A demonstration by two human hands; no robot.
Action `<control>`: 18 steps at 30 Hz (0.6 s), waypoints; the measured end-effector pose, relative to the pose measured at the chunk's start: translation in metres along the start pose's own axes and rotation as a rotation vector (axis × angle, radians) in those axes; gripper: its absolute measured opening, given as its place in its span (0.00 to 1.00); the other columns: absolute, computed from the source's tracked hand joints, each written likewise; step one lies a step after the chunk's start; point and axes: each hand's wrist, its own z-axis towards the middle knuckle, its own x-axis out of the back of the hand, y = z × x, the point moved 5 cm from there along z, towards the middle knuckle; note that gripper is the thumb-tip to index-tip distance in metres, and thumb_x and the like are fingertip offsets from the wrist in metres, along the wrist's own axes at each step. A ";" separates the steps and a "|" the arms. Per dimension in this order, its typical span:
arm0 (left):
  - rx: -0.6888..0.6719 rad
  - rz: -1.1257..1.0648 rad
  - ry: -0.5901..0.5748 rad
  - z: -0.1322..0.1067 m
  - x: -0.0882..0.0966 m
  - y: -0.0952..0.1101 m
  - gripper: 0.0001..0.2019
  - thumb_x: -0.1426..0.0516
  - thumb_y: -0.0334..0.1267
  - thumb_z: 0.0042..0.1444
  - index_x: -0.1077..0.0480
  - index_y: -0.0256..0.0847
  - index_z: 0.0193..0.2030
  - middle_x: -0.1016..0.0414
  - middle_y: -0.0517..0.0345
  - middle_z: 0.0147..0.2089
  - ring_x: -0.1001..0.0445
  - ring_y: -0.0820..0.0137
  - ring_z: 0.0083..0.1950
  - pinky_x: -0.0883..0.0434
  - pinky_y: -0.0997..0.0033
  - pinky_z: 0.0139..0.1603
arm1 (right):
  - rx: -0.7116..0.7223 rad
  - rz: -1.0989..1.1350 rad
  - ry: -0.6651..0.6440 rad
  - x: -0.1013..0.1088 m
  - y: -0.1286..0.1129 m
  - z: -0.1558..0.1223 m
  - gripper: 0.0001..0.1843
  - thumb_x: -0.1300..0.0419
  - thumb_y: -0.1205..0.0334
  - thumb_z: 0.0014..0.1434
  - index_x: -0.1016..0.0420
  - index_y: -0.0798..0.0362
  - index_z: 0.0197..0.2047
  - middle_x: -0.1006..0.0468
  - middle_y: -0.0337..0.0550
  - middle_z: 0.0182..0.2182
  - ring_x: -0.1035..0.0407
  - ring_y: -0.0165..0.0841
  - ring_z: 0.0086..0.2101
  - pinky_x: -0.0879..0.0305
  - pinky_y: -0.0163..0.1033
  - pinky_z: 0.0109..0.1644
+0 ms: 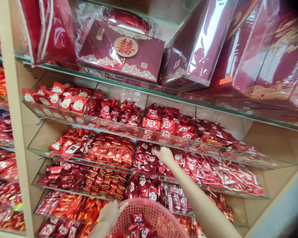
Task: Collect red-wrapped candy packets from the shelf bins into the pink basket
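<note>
My left hand (108, 213) grips the left rim of a pink plastic basket (161, 211) with a perforated wall, the thumb lying over the edge. Inside the basket lie several small red wrapped candies (139, 228) with white labels. My right arm stretches forward to the shelves, and my right hand (165, 155) is in a middle compartment of dark red wrapped candies (145, 158). Its fingers are curled down onto the packets at the top of that pile; the fingertips are partly hidden, and a single packet between them cannot be made out.
Tilted glass shelves (109, 124) with low clear fronts and dividers hold many red candy packets. Above, a glass shelf (129, 82) carries a maroon gift box (96, 49) and plastic-wrapped maroon boxes (193, 49). A pale wooden upright (11, 99) stands at left.
</note>
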 end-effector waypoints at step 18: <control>0.005 0.015 -0.008 -0.002 0.003 0.002 0.35 0.65 0.63 0.46 0.30 0.36 0.34 0.26 0.40 0.35 0.28 0.57 0.39 0.34 0.59 0.38 | 0.082 0.018 -0.106 0.002 -0.010 0.007 0.26 0.47 0.49 0.47 0.35 0.56 0.46 0.30 0.49 0.43 0.36 0.38 0.43 0.42 0.36 0.43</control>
